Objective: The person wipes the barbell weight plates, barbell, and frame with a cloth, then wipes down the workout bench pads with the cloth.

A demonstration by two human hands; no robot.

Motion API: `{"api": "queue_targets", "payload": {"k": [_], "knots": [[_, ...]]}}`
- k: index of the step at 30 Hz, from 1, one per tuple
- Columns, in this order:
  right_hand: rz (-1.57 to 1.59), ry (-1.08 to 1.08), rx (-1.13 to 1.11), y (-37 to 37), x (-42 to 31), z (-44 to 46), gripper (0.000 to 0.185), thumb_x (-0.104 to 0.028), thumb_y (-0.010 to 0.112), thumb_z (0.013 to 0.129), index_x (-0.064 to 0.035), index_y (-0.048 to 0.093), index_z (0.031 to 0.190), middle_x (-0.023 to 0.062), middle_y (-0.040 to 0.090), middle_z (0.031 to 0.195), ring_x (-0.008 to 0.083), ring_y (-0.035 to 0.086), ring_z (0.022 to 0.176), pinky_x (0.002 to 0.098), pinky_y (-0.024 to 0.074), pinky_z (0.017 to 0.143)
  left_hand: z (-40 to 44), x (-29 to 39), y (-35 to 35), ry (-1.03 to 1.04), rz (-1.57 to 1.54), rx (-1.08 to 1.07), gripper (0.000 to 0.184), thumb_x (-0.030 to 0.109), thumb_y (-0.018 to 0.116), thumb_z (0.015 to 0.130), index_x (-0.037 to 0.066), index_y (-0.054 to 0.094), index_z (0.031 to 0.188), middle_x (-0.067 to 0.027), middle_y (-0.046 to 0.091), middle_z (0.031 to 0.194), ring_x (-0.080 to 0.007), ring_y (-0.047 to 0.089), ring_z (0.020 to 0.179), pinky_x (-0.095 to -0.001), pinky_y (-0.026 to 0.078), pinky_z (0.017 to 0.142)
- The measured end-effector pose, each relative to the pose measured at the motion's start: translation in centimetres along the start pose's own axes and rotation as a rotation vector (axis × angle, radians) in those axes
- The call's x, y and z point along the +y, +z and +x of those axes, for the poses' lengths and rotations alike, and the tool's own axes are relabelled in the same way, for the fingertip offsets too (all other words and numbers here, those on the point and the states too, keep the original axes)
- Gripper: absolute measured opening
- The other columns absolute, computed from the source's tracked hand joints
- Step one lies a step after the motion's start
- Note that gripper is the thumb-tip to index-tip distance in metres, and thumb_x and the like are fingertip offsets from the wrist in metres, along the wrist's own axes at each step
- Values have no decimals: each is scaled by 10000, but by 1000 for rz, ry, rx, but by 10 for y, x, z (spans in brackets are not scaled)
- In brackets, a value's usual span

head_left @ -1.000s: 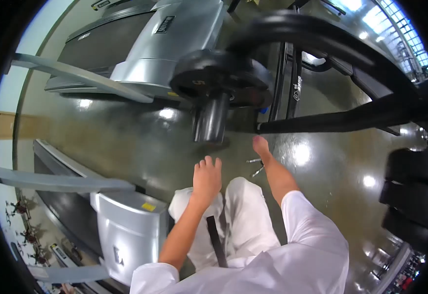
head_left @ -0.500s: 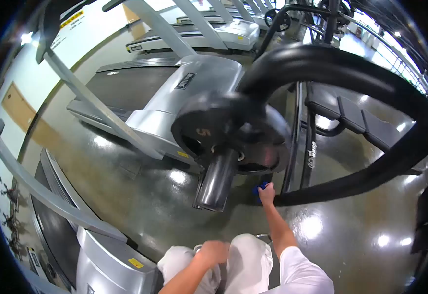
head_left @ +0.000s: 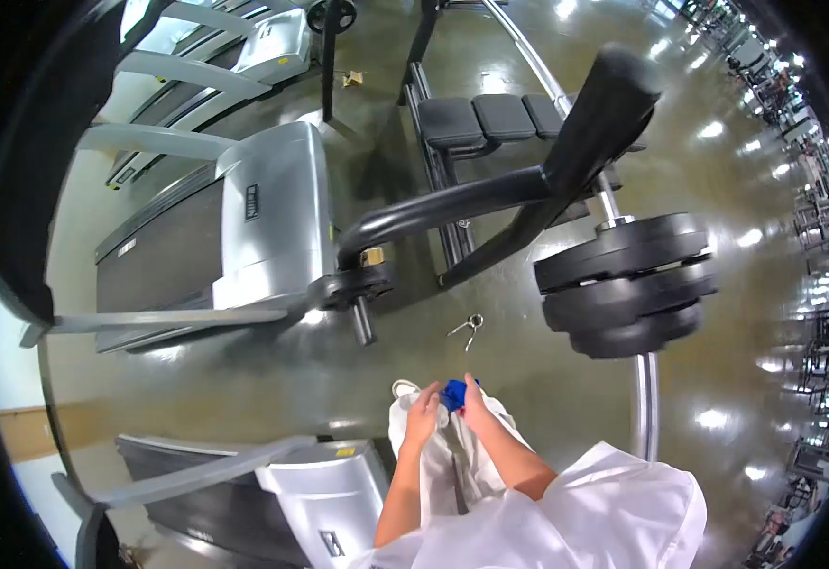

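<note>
A small, crumpled blue cloth (head_left: pixel 453 394) sits between my two hands, in front of my knees. My right hand (head_left: pixel 475 406) grips its right side. At the left edge of the cloth, my left hand (head_left: pixel 422 413) has its fingers bent and pressed against it; part of the contact is hidden. On the floor just beyond my hands lies a metal spring collar (head_left: pixel 472 327). To the right, black weight plates (head_left: pixel 628 284) are stacked on a barbell, its bare sleeve end (head_left: pixel 647 408) pointing toward me.
A black rack frame (head_left: pixel 452 204) crosses ahead, with a small plate (head_left: pixel 353 284) on its peg. Behind it stands a padded bench (head_left: pixel 505 120). Treadmills (head_left: pixel 277 209) line the left, one (head_left: pixel 329 503) close beside me. Further gym machines fill the far right.
My view has turned right and down. My right hand has brought the blue cloth back from the rack's tube to above my lap, where my left hand meets it.
</note>
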State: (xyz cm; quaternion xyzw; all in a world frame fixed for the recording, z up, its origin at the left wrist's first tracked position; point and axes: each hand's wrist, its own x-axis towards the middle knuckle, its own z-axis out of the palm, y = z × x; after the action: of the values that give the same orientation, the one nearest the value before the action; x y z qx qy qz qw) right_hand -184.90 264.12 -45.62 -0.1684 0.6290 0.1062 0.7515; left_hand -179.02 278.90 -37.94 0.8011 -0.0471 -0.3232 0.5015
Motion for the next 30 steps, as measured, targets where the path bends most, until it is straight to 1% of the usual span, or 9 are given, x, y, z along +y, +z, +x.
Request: {"api": "queue_targets", "payload": {"k": [4,6,8,12,18,20,22,26,30], "knots": [[-993,-1256,425,62,-9,-124,421,-280,666,962,-77,565,1316,162,694,1188,338,663,969,475,535,847,-70,44,-38,-23,-42,-233,468,140,534,1043,52,541,1503,-114,738,1249,-196,678,1142,-338,512,1033],[-1171,-1348,306,105,-77,-284,448,-161,665,942,-59,555,1365,227,638,1291,434,603,1181,458,460,1054,-94,77,-54,-121,-457,-185,458,106,575,1021,69,553,1477,-90,724,1250,-210,676,1091,-357,518,1008],[-860,-1674,174,128,-123,-334,402,-66,624,958,-44,558,1354,205,630,1275,416,574,1202,468,433,1067,-106,124,-80,-170,-537,-133,423,124,566,1034,89,576,1454,-84,729,1240,-192,678,1074,-336,513,978],[-917,-1786,374,164,-217,-389,395,-83,630,963,8,556,1340,193,609,1203,423,538,1171,489,411,1072,-92,132,-105,-93,-509,-56,406,130,566,1033,85,589,1436,-86,728,1229,-166,683,1022,-318,528,909],[-912,-1924,772,208,-293,-311,462,-171,657,964,17,552,1373,217,574,1252,433,545,1132,542,429,1015,-75,73,-124,-98,-93,40,403,175,623,992,109,640,1389,-111,750,1059,-170,721,879,-315,556,805],[-1176,-1910,1317,211,-308,-287,436,-284,644,982,-22,589,1325,197,582,1259,396,568,1120,546,433,977,-76,61,-147,-109,-44,21,412,184,619,979,133,642,1387,-127,755,1037,-226,747,897,-358,569,823],[-1249,-1706,1272,215,-321,-284,389,-359,623,991,-58,614,1236,180,590,1284,372,582,1129,531,434,941,-74,59,-185,-35,167,-80,413,186,617,966,143,648,1376,-139,762,1045,-293,756,932,-410,574,855],[-1302,-1907,1292,213,-333,-285,320,-335,622,992,-51,608,1139,195,595,1349,373,570,1247,573,412,1033,-67,49,-270,-81,235,101,440,219,628,936,128,630,1366,-166,763,1036,-361,740,972,-452,564,899],[-1478,-2070,737,240,-299,-240,464,-304,645,978,9,565,1311,252,566,1384,429,498,1360,658,287,1185,-34,20,-358,-223,283,293,461,220,618,958,89,589,1399,-175,749,1011,-344,727,941,-450,561,878]]}}
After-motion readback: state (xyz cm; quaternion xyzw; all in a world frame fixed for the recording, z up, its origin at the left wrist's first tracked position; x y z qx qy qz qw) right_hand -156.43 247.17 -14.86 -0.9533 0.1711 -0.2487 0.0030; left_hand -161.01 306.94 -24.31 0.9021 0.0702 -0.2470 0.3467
